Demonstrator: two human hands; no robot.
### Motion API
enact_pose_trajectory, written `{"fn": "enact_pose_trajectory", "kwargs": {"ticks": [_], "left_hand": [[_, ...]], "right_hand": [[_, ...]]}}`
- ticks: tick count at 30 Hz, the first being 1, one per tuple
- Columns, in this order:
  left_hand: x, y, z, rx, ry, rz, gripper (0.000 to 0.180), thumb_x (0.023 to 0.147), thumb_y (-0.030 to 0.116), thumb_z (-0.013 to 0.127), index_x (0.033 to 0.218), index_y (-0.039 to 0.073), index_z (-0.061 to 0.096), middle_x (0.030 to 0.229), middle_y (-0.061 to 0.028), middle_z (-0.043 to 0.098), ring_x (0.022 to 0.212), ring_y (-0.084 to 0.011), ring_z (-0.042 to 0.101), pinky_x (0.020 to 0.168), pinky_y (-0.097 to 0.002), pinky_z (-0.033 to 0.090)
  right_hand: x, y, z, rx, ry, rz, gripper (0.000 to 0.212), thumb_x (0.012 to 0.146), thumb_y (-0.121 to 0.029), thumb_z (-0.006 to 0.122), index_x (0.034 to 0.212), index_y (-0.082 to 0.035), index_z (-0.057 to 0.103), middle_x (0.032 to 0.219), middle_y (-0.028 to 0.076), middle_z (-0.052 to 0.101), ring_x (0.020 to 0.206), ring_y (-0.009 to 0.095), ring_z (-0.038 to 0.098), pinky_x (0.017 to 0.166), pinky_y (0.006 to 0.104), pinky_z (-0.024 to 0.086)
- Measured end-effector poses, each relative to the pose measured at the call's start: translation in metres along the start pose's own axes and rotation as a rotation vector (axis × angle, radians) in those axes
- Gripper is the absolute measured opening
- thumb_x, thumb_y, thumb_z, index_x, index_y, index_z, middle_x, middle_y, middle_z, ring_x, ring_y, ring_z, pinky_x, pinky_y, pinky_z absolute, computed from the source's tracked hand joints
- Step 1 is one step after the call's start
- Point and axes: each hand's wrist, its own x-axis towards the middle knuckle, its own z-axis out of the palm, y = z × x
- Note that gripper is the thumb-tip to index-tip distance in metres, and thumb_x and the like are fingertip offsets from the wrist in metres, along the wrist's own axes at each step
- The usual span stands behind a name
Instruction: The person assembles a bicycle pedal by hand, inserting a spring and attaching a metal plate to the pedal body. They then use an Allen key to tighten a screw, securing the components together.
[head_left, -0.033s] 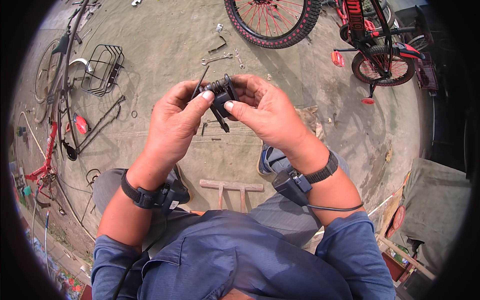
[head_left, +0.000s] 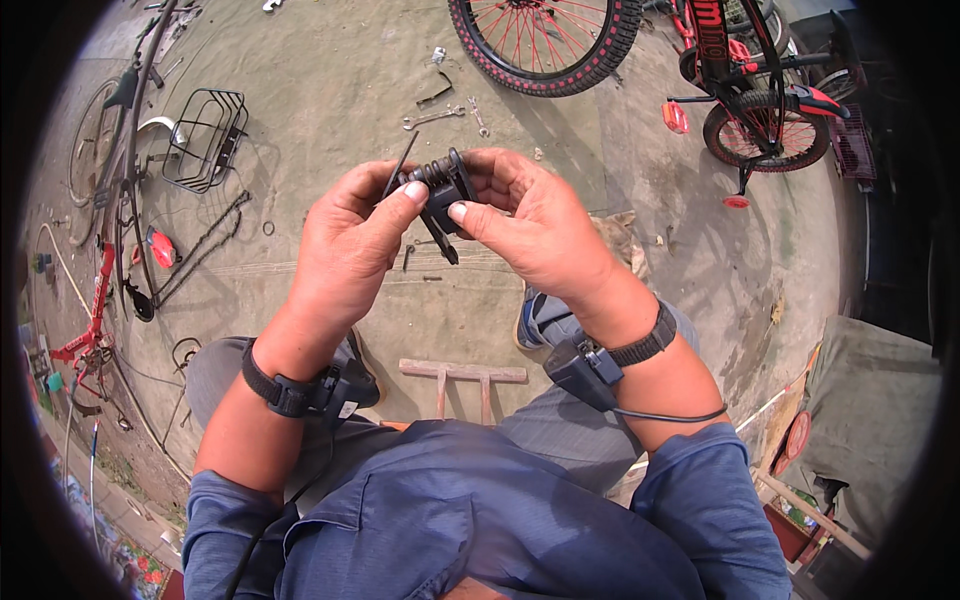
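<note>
Between both hands is a black part with a coil spring (head_left: 436, 172) along its top, a blocky body and thin arms sticking out. What kind of part it is, I cannot make out. My left hand (head_left: 352, 222) grips its left side, the thumb pressed beside the spring and the fingers curled behind. From the right, my right hand (head_left: 535, 215) holds the body, with the thumb on its front and the fingers bent round the back. The part is tilted, and my fingers hide some of it.
Two wrenches, one being the open-ended wrench (head_left: 434, 118), lie on the ground beyond my hands. A wire basket (head_left: 205, 140) and bicycle parts are at left. At the top right stands a bicycle with a red-spoked wheel (head_left: 540, 40). A wooden stool frame (head_left: 463, 373) is between my legs.
</note>
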Motion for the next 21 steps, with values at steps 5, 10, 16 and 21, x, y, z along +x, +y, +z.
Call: {"fn": "enact_pose_trajectory", "kwargs": {"ticks": [5,10,16,21], "left_hand": [[-0.001,0.002,0.001,0.016,-0.013,0.014,0.031,0.096,0.02,0.069,0.12,0.001,0.065,0.088,0.0028,0.064,0.059,0.0008,0.044,0.049,-0.0176,0.035],[-0.002,0.004,0.003,0.02,-0.032,0.027,0.032,0.097,0.021,0.069,0.121,0.001,0.065,0.093,0.002,0.065,0.06,0.0008,0.045,0.051,-0.0181,0.036],[-0.002,0.004,0.005,0.011,-0.011,0.052,0.036,0.096,0.024,0.07,0.122,0.0,0.064,0.094,0.0015,0.065,0.06,0.0008,0.045,0.05,-0.0178,0.035],[-0.002,0.006,0.0,-0.016,-0.044,-0.018,0.035,0.096,0.024,0.071,0.12,0.0,0.064,0.088,0.0022,0.064,0.059,0.0005,0.044,0.049,-0.0171,0.035]], "right_hand": [[0.001,-0.001,-0.005,-0.104,-0.015,-0.031,0.043,0.089,-0.003,0.066,0.128,0.008,0.051,0.12,0.014,0.063,0.113,0.019,0.061,0.1,0.0353,0.049],[-0.001,-0.004,-0.005,-0.045,-0.003,-0.028,0.043,0.088,-0.003,0.068,0.128,0.007,0.052,0.12,0.014,0.063,0.113,0.019,0.061,0.1,0.0352,0.049],[-0.001,-0.008,-0.005,-0.02,-0.004,-0.016,0.046,0.089,-0.005,0.071,0.128,0.007,0.051,0.12,0.013,0.063,0.111,0.018,0.061,0.098,0.0339,0.051],[-0.001,-0.011,-0.006,0.009,-0.021,0.023,0.048,0.09,-0.007,0.072,0.13,0.008,0.05,0.119,0.012,0.063,0.106,0.016,0.063,0.091,0.0309,0.054]]}}
